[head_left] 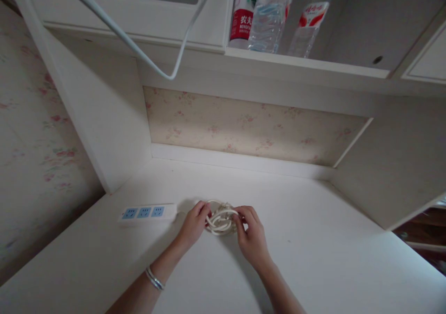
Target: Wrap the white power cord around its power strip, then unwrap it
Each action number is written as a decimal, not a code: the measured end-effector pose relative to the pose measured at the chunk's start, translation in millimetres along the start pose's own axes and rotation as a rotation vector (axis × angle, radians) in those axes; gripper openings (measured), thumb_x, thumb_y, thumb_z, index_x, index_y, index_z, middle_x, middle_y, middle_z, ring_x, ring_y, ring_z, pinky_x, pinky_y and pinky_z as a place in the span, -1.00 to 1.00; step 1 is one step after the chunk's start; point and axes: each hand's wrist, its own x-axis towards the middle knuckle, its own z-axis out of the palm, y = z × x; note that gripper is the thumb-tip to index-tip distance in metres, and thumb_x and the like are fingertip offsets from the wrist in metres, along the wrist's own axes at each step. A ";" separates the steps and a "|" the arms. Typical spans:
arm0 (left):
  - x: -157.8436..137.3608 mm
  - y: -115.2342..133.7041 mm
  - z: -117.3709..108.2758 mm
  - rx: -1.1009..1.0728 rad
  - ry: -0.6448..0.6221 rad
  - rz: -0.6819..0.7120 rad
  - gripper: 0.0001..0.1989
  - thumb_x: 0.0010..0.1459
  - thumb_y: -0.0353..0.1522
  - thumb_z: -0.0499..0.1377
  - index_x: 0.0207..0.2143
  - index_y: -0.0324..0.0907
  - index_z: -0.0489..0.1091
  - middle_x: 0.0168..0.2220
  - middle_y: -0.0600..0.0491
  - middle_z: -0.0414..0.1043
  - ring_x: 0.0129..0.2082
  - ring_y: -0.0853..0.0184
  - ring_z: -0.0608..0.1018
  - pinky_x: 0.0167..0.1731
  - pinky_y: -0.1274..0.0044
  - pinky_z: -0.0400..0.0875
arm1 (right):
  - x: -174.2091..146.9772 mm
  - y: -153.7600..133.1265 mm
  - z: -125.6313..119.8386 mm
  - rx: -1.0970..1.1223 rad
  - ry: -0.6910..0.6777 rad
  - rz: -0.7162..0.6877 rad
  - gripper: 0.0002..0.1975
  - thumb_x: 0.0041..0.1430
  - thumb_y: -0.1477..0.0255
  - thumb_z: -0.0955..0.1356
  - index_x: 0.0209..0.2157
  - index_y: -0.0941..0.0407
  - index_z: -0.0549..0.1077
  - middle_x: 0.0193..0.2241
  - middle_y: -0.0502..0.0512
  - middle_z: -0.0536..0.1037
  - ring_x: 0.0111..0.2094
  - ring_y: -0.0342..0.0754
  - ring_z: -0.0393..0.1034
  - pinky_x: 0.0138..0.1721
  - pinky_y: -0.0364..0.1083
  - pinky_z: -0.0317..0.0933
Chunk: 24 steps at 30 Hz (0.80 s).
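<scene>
A coiled white power cord (pixel 220 222) is held just above the white desktop between both hands. My left hand (pixel 195 219) pinches the coil's left side, thumb and fingers closed round the loops. On the opposite side my right hand (pixel 249 229) grips the cord with thumb and bent fingers. To the left lies a white power strip (pixel 167 212) with blue sockets, its lead running toward the coil behind my left hand. Exactly how the cord's loops cross, and where its plug is, I cannot make out.
Overhead, a shelf (pixel 306 62) carries several plastic bottles (pixel 268 26). A pale hanging cable (pixel 139 54) dips in front of the upper cabinet. Side panels (pixel 97 105) and a floral-papered back wall (pixel 244 123) enclose the white desktop (pixel 306 258).
</scene>
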 end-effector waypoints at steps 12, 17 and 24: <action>3.6 -1.3 0.3 -0.080 -0.010 -0.055 -0.65 0.08 -0.08 0.04 -0.51 -0.18 0.26 -0.56 0.16 0.27 -0.57 0.40 0.35 -0.57 0.58 0.25 | 0.4 -3.0 -1.9 -0.007 -0.033 0.004 -0.82 0.24 0.38 0.23 -0.16 0.08 0.39 -0.31 0.11 0.44 -0.33 -0.08 0.32 -0.31 -0.11 0.26; 2.8 0.6 -3.0 0.027 0.041 0.059 -0.67 0.12 -0.12 0.04 -0.51 -0.19 0.30 -0.54 0.13 0.30 -0.49 0.37 0.36 -0.46 0.57 0.25 | -0.8 1.3 -1.0 -0.060 -0.020 0.046 -0.83 0.22 0.34 0.24 -0.28 0.10 0.39 -0.40 0.08 0.45 -0.41 -0.10 0.33 -0.38 -0.14 0.24; -2.8 10.3 -8.8 0.115 0.061 0.206 -0.71 0.13 -0.16 0.07 -0.42 -0.20 0.38 -0.48 0.11 0.31 -0.43 0.36 0.33 -0.40 0.58 0.20 | -3.0 9.0 4.7 -0.068 0.072 0.209 -0.78 0.17 0.24 0.26 -0.37 0.10 0.35 -0.52 0.02 0.44 -0.52 -0.12 0.31 -0.52 -0.17 0.17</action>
